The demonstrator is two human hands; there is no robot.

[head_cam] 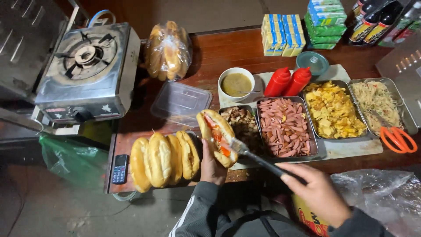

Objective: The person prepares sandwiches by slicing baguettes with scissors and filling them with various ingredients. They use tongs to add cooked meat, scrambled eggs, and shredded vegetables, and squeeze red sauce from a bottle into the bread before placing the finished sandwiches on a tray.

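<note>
The left hand [212,168] is wrapped around the lower end of a split bread roll [218,137], fingers closed on its underside, holding it up over the near edge of the wooden table [219,50] just in front of the metal trays. The roll's long axis runs from upper left to lower right, its cut side facing the right hand, with red and orange filling showing in the slit. The right hand [319,192] lies lower and to the right, closed on the dark handle of a pair of tongs [258,159], index finger stretched along it. The tongs point up and to the left, and their metal tip sits at the lower end of the roll's opening, touching or just above the filling; whether anything is pinched in the tip is too small to tell. Right behind the roll stands a tray of brown chopped pieces [242,124], and beside it a tray of sliced sausage [285,126], both within easy reach of the right hand. A row of whole rolls [164,160] rests on the table to the left of the left wrist.
</note>
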